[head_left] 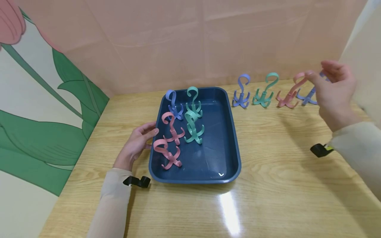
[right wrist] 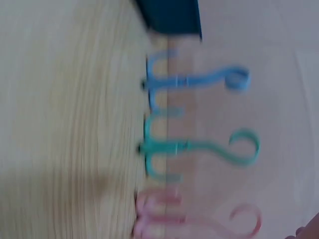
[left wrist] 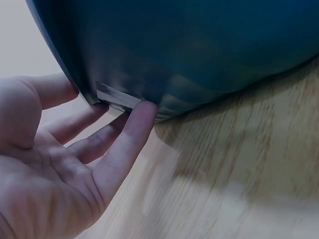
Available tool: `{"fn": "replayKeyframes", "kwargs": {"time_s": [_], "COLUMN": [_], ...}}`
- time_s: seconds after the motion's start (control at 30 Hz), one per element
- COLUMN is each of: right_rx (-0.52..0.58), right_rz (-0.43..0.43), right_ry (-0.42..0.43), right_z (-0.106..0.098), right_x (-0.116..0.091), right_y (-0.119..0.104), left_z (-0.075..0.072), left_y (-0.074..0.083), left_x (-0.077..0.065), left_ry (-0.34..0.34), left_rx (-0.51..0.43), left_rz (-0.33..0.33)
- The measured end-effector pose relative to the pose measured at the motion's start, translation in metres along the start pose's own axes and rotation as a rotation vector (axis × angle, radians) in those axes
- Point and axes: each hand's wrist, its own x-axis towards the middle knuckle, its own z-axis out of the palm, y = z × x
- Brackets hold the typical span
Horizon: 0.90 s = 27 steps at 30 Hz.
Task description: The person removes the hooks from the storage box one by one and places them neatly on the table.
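Note:
My left hand (head_left: 135,142) holds the left rim of a dark blue tray (head_left: 205,181), thumb at the rim and fingers against its outer wall. In the left wrist view the fingers (left wrist: 127,142) touch the wall low down. Several plastic claw hooks stand inside the tray's left half: a blue hook (head_left: 175,110), green hooks (head_left: 194,134) and pink hooks (head_left: 171,159). My right hand (head_left: 336,91), thumb and fingers apart, is beside a pink hook (head_left: 288,99) and partly covers a blue hook (head_left: 308,98) at the row's right end.
Farther left in that row are a green hook (head_left: 263,99) and another blue hook (head_left: 241,99), right of the tray. A pinkish sheet (head_left: 178,43) rises behind the wooden table (head_left: 274,185). A flower-patterned panel (head_left: 44,99) stands at the left. The right wrist view is blurred.

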Motion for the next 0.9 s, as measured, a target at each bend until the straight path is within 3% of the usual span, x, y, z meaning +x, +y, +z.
{"fn": "replayKeyframes", "kwargs": {"time_s": [0.2,0.37,0.57,0.67,0.9], "right_rx": [0.111,0.095,0.023,-0.058,-0.367], "right_rz": [-0.065,-0.068,-0.046,-0.033,-0.032], "right_ry": [-0.226,-0.389,-0.526,-0.604,-0.839], "right_z": [0.031,0.054,0.081,0.095,0.126], "right_x": [-0.041,-0.077,-0.113,-0.126,-0.145], "right_y": [0.013,0.021,0.029,0.034,0.042], "left_z": [0.0,0.0,0.001,0.0,0.001], "left_y": [-0.001,-0.001,0.0,0.0,0.002], "left_x": [0.001,0.001,0.001,0.001,0.0], "left_ry": [0.006,0.004,0.008,0.01,0.012], "left_rx": [0.0,0.002,0.004,0.001,0.003], "left_rz": [-0.006,-0.006,-0.008,-0.01,-0.016]}}
